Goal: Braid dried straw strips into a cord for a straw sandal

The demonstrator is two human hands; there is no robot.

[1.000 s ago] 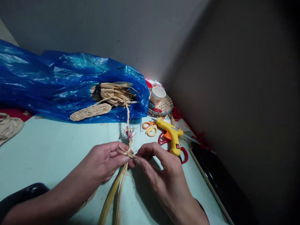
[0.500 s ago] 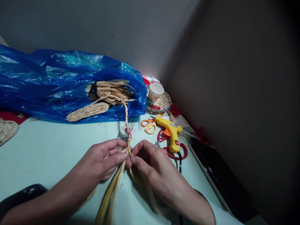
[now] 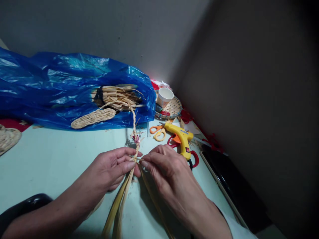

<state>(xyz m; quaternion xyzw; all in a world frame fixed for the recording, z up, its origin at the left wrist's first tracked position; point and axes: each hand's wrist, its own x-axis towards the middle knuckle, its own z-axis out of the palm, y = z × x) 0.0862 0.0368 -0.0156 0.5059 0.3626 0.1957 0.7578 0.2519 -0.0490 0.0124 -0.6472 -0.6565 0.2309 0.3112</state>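
A straw braid [image 3: 134,123] runs from beside the blue bag down to my fingers, with a reddish clip-like piece [image 3: 136,138] partway along it. My left hand [image 3: 113,169] pinches the braid's lower end between thumb and fingers. Loose flat straw strands [image 3: 117,207] hang below that pinch toward me. In my right hand [image 3: 166,176], thumb and forefinger grip a single straw strand just right of the braid. Its tail [image 3: 154,199] trails down under the right hand.
At the back lies a blue plastic bag [image 3: 54,86] with a tied straw bundle [image 3: 117,97] and an oval woven piece [image 3: 93,118]. To the right are a yellow glue gun [image 3: 184,141], orange scissors [image 3: 159,132], a woven basket [image 3: 176,108] with a paper cup [image 3: 164,97], and a black flat object [image 3: 231,186].
My right hand has moved slightly right and up, drawing one strand sideways from the braid. My left hand keeps its pinch in nearly the same place.
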